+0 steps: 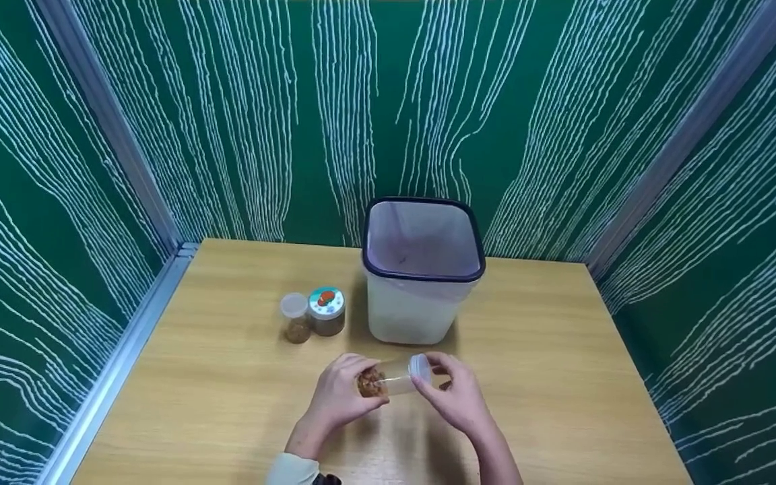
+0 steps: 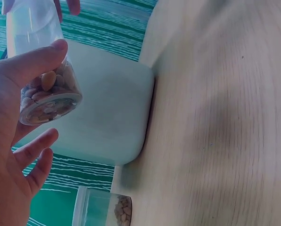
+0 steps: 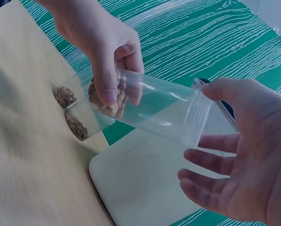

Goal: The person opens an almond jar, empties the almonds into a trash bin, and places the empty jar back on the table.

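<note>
A clear plastic jar [image 1: 396, 376] lies tilted on its side above the table, with brown nuts [image 2: 42, 92] gathered at its base. My left hand [image 1: 342, 393] grips the base end, its thumb lying across the wall over the nuts. At the other end is a translucent screw lid [image 1: 419, 368]. My right hand [image 1: 459, 396] pinches this lid between thumb and fingers. In the right wrist view, the right thumb overlaps the top of the lid [image 3: 198, 113], while the other fingers spread loosely below it. The lid sits on the mouth of the jar.
Behind my hands stands a tall white bin [image 1: 408, 313] with a dark rim. Left of it are a small clear jar [image 1: 297, 325] with a pale lid and a jar with a picture lid [image 1: 327, 303], side by side. Green white-streaked walls [image 1: 341, 101] enclose the wooden table [image 1: 186, 377].
</note>
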Tool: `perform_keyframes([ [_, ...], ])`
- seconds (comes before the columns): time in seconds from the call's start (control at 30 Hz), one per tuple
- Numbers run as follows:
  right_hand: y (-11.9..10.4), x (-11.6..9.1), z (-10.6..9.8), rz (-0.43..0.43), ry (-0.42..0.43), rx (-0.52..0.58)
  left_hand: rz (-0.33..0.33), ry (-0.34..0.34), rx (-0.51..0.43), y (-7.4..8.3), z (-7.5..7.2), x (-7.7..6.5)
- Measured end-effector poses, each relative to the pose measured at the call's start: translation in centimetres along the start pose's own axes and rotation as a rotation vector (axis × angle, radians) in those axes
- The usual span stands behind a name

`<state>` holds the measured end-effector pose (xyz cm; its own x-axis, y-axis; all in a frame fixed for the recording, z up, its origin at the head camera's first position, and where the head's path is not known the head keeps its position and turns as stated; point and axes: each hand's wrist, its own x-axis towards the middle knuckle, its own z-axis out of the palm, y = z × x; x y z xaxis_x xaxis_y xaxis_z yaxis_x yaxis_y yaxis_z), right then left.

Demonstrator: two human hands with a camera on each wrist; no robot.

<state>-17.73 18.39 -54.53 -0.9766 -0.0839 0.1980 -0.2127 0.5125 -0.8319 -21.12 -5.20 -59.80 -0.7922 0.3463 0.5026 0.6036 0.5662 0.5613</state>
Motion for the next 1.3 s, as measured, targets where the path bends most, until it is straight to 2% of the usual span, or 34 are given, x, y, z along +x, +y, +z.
perform_keyframes([
  [0.07,0.0,0.0,-0.1,-0.027,-0.038,0.067,-0.003,-0.005,-0.001,0.0,-0.1,0.1],
  [0.13,-1.0,-0.2,-0.4,-0.042,-0.073,0.116,-0.008,-0.013,-0.006,-0.1,-0.1,0.1],
  [0.27,-2.3,-0.5,-0.7,-0.072,-0.104,0.159,-0.031,-0.035,-0.009,0.0,-0.2,0.1],
  [0.4,-0.6,-0.4,-0.1,-0.113,-0.128,0.175,-0.040,-0.036,-0.009,0.1,-0.2,-0.1],
  [0.5,0.1,-0.5,0.2,-0.095,-0.131,0.194,-0.044,-0.029,-0.001,0.0,-0.1,-0.3],
  [0.6,0.0,-0.5,0.3,-0.032,-0.070,0.153,-0.050,-0.026,0.004,0.0,-0.1,-0.5],
  [0.73,-0.4,-0.4,0.3,0.074,0.032,-0.006,-0.054,-0.029,0.004,-0.1,-0.2,-0.5],
  [0.83,-0.6,-0.3,0.4,0.129,0.063,-0.119,-0.048,-0.028,0.003,-0.1,-0.2,-0.5],
  [0.97,-0.6,-0.3,0.6,0.142,0.077,-0.203,-0.036,-0.015,0.000,-0.1,-0.3,-0.5],
  [1.13,-0.4,-0.3,0.6,0.111,0.069,-0.221,-0.024,-0.006,0.006,0.0,-0.2,-0.7],
  [1.3,-0.2,-0.4,0.4,0.055,-0.005,-0.076,-0.022,-0.007,0.003,0.0,-0.1,-0.8],
])
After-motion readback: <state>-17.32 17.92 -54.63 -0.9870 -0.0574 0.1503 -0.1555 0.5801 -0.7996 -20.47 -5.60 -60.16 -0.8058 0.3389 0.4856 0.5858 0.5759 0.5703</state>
